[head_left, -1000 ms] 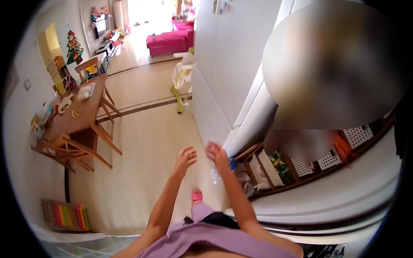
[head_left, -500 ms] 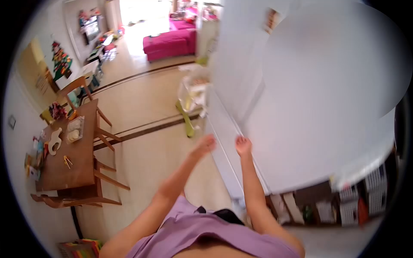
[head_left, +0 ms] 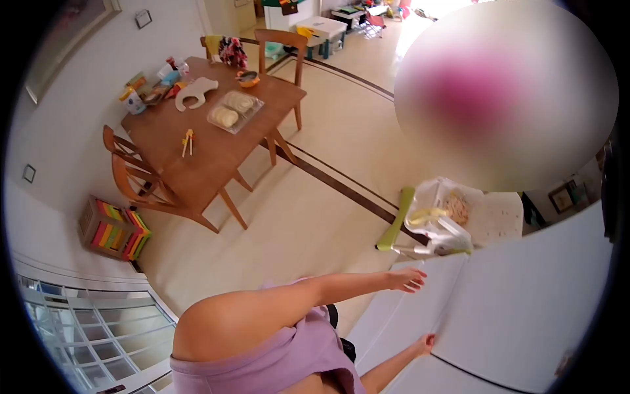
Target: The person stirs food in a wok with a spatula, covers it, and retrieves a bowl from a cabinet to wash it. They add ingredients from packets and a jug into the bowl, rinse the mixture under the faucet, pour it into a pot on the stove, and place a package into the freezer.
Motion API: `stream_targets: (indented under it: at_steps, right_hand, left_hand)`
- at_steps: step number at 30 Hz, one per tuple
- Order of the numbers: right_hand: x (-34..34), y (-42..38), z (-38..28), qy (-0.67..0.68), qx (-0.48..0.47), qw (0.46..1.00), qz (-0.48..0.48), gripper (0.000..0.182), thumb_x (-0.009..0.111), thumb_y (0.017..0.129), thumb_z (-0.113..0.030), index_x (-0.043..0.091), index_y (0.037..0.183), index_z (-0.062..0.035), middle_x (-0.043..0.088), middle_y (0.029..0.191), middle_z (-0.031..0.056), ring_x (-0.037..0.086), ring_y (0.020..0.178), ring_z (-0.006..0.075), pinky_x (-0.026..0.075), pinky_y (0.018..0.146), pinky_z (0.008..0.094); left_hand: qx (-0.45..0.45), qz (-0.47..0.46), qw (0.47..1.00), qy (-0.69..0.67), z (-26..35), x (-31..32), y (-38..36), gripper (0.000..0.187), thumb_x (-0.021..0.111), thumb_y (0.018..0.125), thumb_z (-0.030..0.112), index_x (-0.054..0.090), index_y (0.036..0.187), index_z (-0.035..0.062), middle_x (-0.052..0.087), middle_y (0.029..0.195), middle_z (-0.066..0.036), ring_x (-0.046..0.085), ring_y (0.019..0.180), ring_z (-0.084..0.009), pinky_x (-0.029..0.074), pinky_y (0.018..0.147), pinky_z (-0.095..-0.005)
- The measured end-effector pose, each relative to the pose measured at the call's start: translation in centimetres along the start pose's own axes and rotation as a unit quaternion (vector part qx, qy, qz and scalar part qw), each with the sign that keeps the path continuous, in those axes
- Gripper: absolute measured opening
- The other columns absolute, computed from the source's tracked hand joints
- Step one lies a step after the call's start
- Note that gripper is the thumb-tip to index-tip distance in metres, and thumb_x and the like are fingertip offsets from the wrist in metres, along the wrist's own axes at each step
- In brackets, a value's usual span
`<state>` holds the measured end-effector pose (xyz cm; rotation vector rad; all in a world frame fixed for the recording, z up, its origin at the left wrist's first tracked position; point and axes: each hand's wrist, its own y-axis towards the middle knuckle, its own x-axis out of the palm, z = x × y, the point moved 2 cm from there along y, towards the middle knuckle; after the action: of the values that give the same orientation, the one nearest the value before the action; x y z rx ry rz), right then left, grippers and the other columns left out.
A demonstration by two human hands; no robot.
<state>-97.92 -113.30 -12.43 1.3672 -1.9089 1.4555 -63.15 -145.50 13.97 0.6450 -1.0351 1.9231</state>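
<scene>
My left hand [head_left: 408,280] reaches over the near end of a white panel [head_left: 420,299], its fingers loosely stretched and apart, with nothing in them. Lower down, my right hand [head_left: 426,343] has its fingers curled at the edge of a tall white door [head_left: 525,299], where a dark seam runs off to the right. Just beyond my left hand stands a child's high chair [head_left: 495,213] with green legs and a white seat. Bits of food lie on it.
At the left is a brown wooden table [head_left: 216,157] holding a clear tray of round pale dough pieces [head_left: 235,111], child's chopsticks [head_left: 189,142] and a cream-coloured bib [head_left: 195,93]. Wooden chairs [head_left: 281,41] surround it. Colourful books [head_left: 111,226] stand by the wall.
My view has swung left, so the table and high chair appear larger and further right. My left hand's fingers now show spread near the high chair; my right hand stays at the white door's edge.
</scene>
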Motion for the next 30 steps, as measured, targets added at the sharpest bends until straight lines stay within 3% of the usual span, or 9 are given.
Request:
stream_targets:
  at_steps: [3,7,14,17,19,24,27,29,30]
  right_hand:
    - [0.3,-1.0,-0.9,0.063,0.009,0.998,-0.011,0.033,0.043,0.079,-0.001,0.057,0.108,0.0070,0.059,0.104,0.0189,0.058,0.097,0.0347,0.051,0.086,0.0481]
    - [12.2,-17.9,2.0,0.062,-0.084,0.977,0.187,0.037,0.038,0.083,-0.003,0.055,0.115,0.0047,0.059,0.114,0.0153,0.056,0.104,0.0333,0.050,0.086,0.0479]
    - [9.9,-19.4,4.1,-0.058,0.029,0.995,0.070,0.041,0.047,0.084,-0.011,0.048,0.124,-0.0011,0.053,0.122,0.0170,0.053,0.107,0.0352,0.044,0.092,0.0518]
    - [7.7,-22.4,6.0,-0.104,0.085,0.990,0.032,0.046,0.051,0.084,-0.015,0.045,0.127,-0.0036,0.050,0.126,0.0177,0.052,0.108,0.0361,0.041,0.095,0.0535]
    - [5.9,-24.6,7.4,-0.130,0.120,0.984,0.011,0.049,0.054,0.084,-0.017,0.044,0.130,-0.0053,0.048,0.128,0.0181,0.051,0.109,0.0366,0.040,0.096,0.0546]
    - [0.3,-26.9,11.0,-0.110,0.285,0.941,-0.143,0.059,0.061,0.084,-0.023,0.039,0.136,-0.0094,0.044,0.135,0.0193,0.049,0.111,0.0380,0.035,0.100,0.0575]
    - [6.7,-36.6,15.5,-0.183,0.178,0.967,0.017,0.032,0.045,0.082,-0.003,0.058,0.110,0.0059,0.061,0.112,0.0179,0.058,0.104,0.0323,0.048,0.091,0.0451]
    - [7.5,-41.0,18.1,-0.161,0.174,0.971,-0.001,0.029,0.047,0.080,-0.002,0.058,0.105,0.0071,0.062,0.108,0.0196,0.058,0.102,0.0323,0.048,0.092,0.0441]
    - [7.3,-43.4,20.6,-0.162,0.172,0.971,-0.012,0.028,0.047,0.078,-0.001,0.056,0.103,0.0076,0.061,0.108,0.0205,0.058,0.102,0.0328,0.048,0.091,0.0442]
  left_hand:
    - [0.075,0.082,0.990,-0.089,4.7,-9.2,-4.6,0.034,0.058,0.086,0.018,0.049,0.119,0.0142,0.057,0.094,-0.002,0.057,0.086,-0.0134,0.051,0.075,-0.0320]
    - [0.213,0.314,0.909,-0.172,7.3,-28.8,-11.2,0.025,0.053,0.086,0.008,0.051,0.110,0.0118,0.059,0.081,-0.005,0.058,0.069,-0.0162,0.052,0.061,-0.0341]
    - [0.323,0.635,0.683,-0.159,14.5,-48.8,-32.4,0.006,0.051,0.085,0.013,0.056,0.088,0.0102,0.049,0.060,-0.001,0.048,0.046,-0.0128,0.046,0.043,-0.0304]
    - [0.309,0.673,0.650,-0.171,17.7,-54.4,-38.6,0.026,0.063,0.083,0.022,0.057,0.105,0.0099,0.056,0.078,-0.004,0.055,0.065,-0.0166,0.052,0.055,-0.0341]
    - [0.315,0.734,0.570,-0.195,21.2,-53.3,-42.1,0.047,0.070,0.080,0.037,0.055,0.114,0.0090,0.055,0.096,-0.007,0.054,0.084,-0.0193,0.053,0.067,-0.0365]
    - [0.291,0.747,0.539,-0.259,26.8,-61.7,-45.9,0.060,0.074,0.068,0.058,0.059,0.095,0.0069,0.046,0.075,-0.002,0.044,0.065,-0.0162,0.048,0.059,-0.0360]
    - [0.272,0.699,0.620,-0.231,28.9,-64.5,-46.6,0.074,0.079,0.062,0.059,0.056,0.107,0.0067,0.050,0.085,-0.003,0.041,0.056,-0.0157,0.043,0.049,-0.0301]
    - [0.377,0.559,0.690,-0.262,28.6,-70.5,-46.1,0.071,0.080,0.069,0.045,0.050,0.124,0.0114,0.055,0.115,-0.004,0.053,0.094,-0.0221,0.048,0.072,-0.0399]
    - [0.474,0.428,0.727,-0.251,29.6,-71.2,-45.3,0.067,0.076,0.076,0.037,0.046,0.130,0.0123,0.050,0.128,-0.005,0.043,0.119,-0.0252,0.045,0.090,-0.0486]
